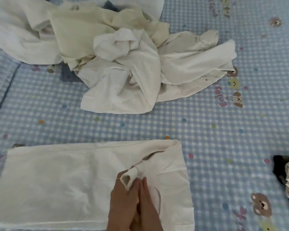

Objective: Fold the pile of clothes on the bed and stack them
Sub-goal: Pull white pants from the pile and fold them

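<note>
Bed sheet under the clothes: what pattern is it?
Light blue and white gingham bed sheet with coloured dots and cartoon bear prints; the head view shows it.

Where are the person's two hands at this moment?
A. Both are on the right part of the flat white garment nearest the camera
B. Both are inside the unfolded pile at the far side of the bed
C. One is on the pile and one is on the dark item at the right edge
A: the left hand and the right hand lie side by side on the flat white garment, with the left one pinching a small fold, while the unfolded pile lies untouched farther away.
</note>
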